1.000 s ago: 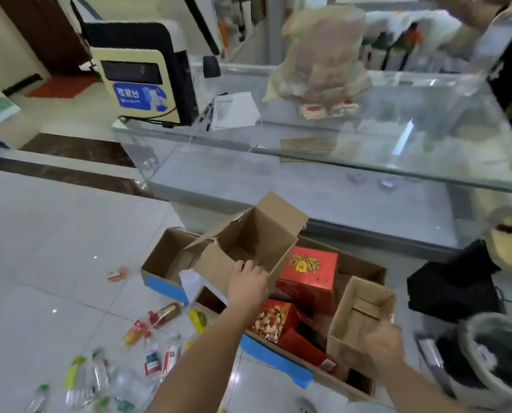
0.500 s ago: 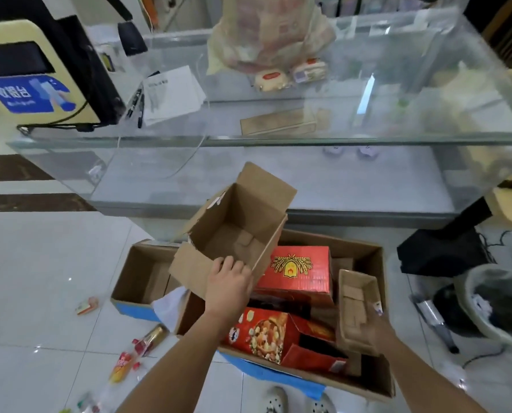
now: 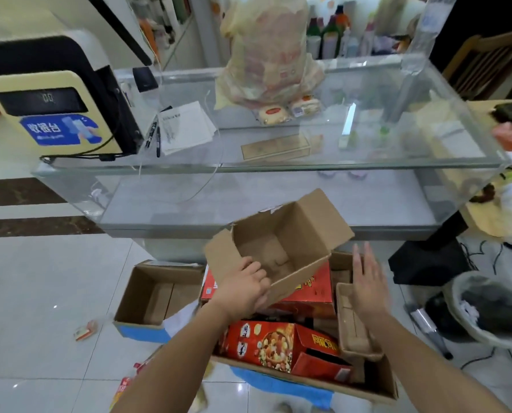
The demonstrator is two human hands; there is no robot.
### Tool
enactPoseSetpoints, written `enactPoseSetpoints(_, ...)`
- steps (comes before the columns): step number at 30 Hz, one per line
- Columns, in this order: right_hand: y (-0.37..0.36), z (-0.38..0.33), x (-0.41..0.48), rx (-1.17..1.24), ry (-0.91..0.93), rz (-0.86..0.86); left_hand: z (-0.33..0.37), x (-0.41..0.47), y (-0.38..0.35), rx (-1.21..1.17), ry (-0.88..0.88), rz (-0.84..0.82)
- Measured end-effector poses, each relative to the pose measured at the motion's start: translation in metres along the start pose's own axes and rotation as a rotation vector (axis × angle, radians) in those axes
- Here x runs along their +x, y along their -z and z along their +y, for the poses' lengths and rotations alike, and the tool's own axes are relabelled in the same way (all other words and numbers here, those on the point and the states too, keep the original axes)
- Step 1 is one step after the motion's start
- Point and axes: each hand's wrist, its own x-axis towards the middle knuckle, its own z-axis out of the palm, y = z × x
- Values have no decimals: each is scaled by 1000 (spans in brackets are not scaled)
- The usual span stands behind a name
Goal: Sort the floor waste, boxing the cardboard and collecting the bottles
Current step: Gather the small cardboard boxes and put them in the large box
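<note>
My left hand (image 3: pixel 242 290) grips the near edge of an open brown cardboard box (image 3: pixel 281 242), held tilted above a large floor carton (image 3: pixel 379 386). That carton holds a red snack box (image 3: pixel 281 344), a second red box (image 3: pixel 311 293) and a small brown tray box (image 3: pixel 353 326). My right hand (image 3: pixel 368 284) hovers open just right of the held box, above the tray box, touching nothing. Another open, empty brown carton (image 3: pixel 156 293) sits on the floor to the left. Bottles (image 3: pixel 126 386) lie at the lower left, mostly hidden by my arm.
A glass display counter (image 3: pixel 248 168) stands right behind the cartons, carrying a yellow payment terminal (image 3: pixel 49 114), papers and a plastic bag. A lined waste bin (image 3: pixel 493 311) and a black box (image 3: pixel 427 263) are at the right. A small wrapper (image 3: pixel 84 330) lies on the white tiles.
My right hand let go of the small tray box, which now rests in the large carton, and rose open beside the held box. My left hand lifted the brown box higher.
</note>
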Motion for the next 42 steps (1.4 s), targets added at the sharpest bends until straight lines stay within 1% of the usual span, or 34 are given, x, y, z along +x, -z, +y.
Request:
enactPoseSetpoints(1,16,-6,5,-89,86,26,-2,0,5,14,-49,-3)
enactPoseSetpoints(2,24,-9,11,-178,158,4,-4,-1,11,13,-83,0)
enactPoseSetpoints(3,30,-12,14,-219,179,-32,-6,-2,15,-3,-103,14)
enactPoseSetpoints(5,37,-14,18,-155,112,-69,-9,-7,22,-46,-111,38)
enactPoseSetpoints(7,46,-15,12,-8,34,-41,-11,-11,26,-66,-120,74)
enactPoseSetpoints(9,55,-14,4,141,-3,-39,-13,-12,33,-83,-139,82)
enactPoseSetpoints(11,64,-11,-4,175,5,-59,-12,-10,40,-65,-160,85)
enactPoseSetpoints(13,73,-7,-13,186,-17,-65,-8,-4,48,-77,-179,35)
enactPoseSetpoints(15,82,-2,-23,292,-103,23,1,6,57,-116,-150,-26)
enactPoseSetpoints(16,85,2,-27,364,-133,135,6,12,62,-122,-134,-53)
enactPoseSetpoints(17,86,6,-30,367,-123,283,12,18,66,-120,-134,-67)
enactPoseSetpoints(18,87,10,-34,303,-72,431,19,23,69,-103,-154,-84)
enactPoseSetpoints(19,89,16,-37,178,10,531,25,27,73,-79,-188,-104)
enactPoseSetpoints(20,90,23,-41,54,95,556,30,32,76,-67,-224,-122)
enactPoseSetpoints(22,96,33,-50,-125,175,484,38,40,79,-39,-293,-134)
enactPoseSetpoints(25,95,56,-65,-326,196,354,53,53,83,-5,-406,-111)
enactPoseSetpoints(27,93,69,-76,-395,171,285,65,60,85,57,-486,-79)
enactPoseSetpoints(28,91,75,-82,-406,129,238,71,63,83,87,-487,-87)
enactPoseSetpoints(31,84,84,-105,-364,8,99,89,79,71,124,-399,-126)
enactPoseSetpoints(33,71,83,-120,-271,-52,34,104,88,67,134,-321,-115)
enactPoseSetpoints(36,61,63,-135,-215,-200,-94,124,95,55,111,-197,-247)
enactPoseSetpoints(39,44,37,-135,-165,-309,-152,135,102,41,91,-122,-312)
enactPoseSetpoints(42,27,19,-125,-72,-433,-189,142,108,28,-40,-92,-341)
